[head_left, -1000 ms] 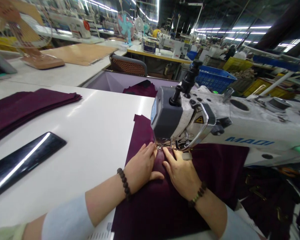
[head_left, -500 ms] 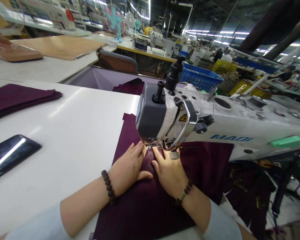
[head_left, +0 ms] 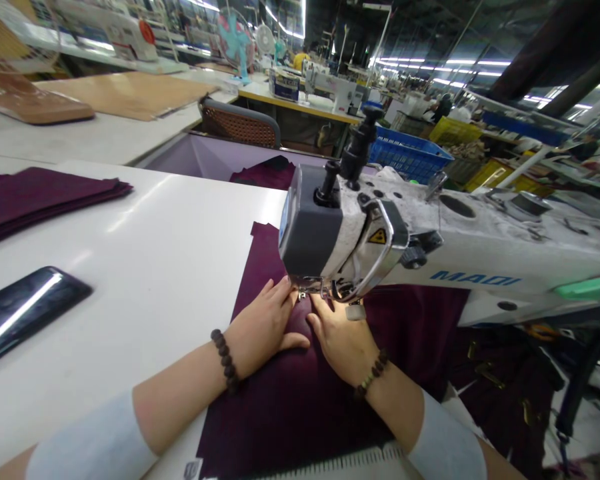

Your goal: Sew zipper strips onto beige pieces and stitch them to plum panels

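A dark maroon fabric piece (head_left: 300, 413) lies on the white table under the head of a sewing machine (head_left: 313, 230). My left hand (head_left: 265, 323) rests on the cloth just left of the presser foot (head_left: 303, 293), thumb spread and pointing right. On the right of the foot, my right hand (head_left: 345, 333) lies on the same cloth, its fingertips partly hidden by the machine head. Both hands press down flat, with the foot between their fingertips.
Folded maroon fabric (head_left: 45, 197) is stacked at the left, and a shiny black object (head_left: 30, 310) lies nearer. A ruler-like scale (head_left: 350, 463) shows at the front edge. Behind are a chair (head_left: 240, 123) and a blue basket (head_left: 410, 153).
The cloth has shifted slightly away from me relative to the table, and more of the marked scale shows at its near edge. My hands remain flat beside the foot.
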A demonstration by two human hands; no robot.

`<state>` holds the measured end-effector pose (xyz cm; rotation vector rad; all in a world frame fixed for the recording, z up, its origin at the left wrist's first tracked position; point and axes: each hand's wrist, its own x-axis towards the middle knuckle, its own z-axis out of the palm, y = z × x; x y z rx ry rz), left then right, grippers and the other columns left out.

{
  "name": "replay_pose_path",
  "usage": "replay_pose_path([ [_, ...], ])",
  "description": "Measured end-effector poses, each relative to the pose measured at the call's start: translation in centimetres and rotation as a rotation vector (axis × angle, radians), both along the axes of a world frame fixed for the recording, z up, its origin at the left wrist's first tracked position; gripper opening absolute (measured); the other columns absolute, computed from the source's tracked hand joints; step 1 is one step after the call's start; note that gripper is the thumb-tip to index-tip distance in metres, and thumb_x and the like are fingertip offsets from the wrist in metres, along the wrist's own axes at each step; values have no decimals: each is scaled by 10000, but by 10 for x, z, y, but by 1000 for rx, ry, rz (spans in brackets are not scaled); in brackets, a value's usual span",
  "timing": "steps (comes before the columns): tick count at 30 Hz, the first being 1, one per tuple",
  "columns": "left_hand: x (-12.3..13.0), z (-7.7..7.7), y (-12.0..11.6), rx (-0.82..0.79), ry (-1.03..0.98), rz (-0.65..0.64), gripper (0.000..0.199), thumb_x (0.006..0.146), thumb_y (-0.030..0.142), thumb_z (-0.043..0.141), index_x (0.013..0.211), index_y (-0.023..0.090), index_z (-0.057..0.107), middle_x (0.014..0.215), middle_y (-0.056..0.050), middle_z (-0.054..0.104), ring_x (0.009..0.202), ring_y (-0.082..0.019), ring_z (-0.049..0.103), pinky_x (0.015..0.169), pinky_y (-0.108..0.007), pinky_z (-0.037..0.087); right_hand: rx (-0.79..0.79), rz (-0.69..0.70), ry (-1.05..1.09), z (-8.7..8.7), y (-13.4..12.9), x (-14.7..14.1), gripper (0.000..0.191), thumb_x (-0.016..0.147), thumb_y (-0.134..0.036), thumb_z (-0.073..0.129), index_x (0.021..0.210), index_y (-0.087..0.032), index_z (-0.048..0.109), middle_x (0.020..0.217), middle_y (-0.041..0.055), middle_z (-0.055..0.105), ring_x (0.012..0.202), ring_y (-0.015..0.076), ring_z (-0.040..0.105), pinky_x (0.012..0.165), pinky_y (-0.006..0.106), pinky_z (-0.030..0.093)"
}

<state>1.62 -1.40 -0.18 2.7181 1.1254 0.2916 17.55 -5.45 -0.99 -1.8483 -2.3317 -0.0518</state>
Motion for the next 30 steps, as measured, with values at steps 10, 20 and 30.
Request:
replay_pose_path([
  [10,0,0,0,-12,51,7,780,690,548,636,1213,2,445,1290,-241,423,1247,-327,340,1040,-462,281,0,18,30,1,0,1,322,899,-290,406,1192,-199,504,1181,89,536,1129,256,435,948,445,357],
  [20,2,4,1,12,102,1,792,710,581,593,1236,13,430,1310,-228,410,1243,-324,349,1029,-449,294,-29,32,60,5,4,3,321,882,-300,440,1173,-190,520,1143,103,556,1080,270,487,902,460,405],
  [30,-47,-5,-42,137,245,74,794,738,608,539,1235,-6,459,1288,-268,420,1193,-370,411,951,-504,387,150,76,-198,3,-60,55,429,916,-359,279,1281,-170,404,1370,122,354,1258,300,314,912,652,284],
])
